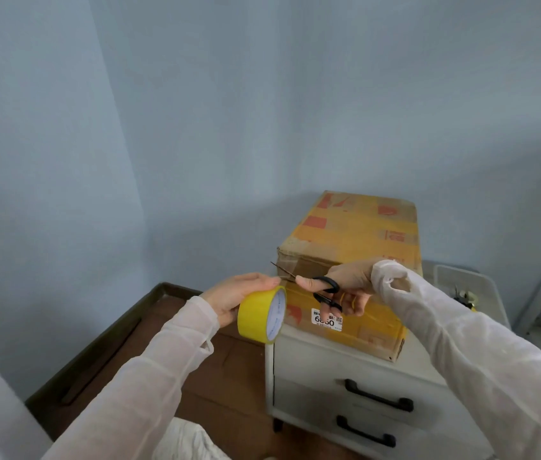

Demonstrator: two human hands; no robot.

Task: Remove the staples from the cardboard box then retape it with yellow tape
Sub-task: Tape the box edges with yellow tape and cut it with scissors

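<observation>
Tape [259, 315] gripped by left hand [234, 295], scissors [327, 302] by right hand [353, 282], blades parted. Tape to be kept taut, cut close beside left grip.

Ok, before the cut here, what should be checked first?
1. Left hand grips the yellow tape roll: ok.
2. Right hand holds the scissors, thumb through a loop: ok.
3. Blades around a tape strip: cannot tell, too thin and blurred.
4. Left fingertips clear of the blades: cannot tell, they look close.
5. Cardboard box rests on the white cabinet: ok.
6. Staples all removed: cannot tell.
</observation>
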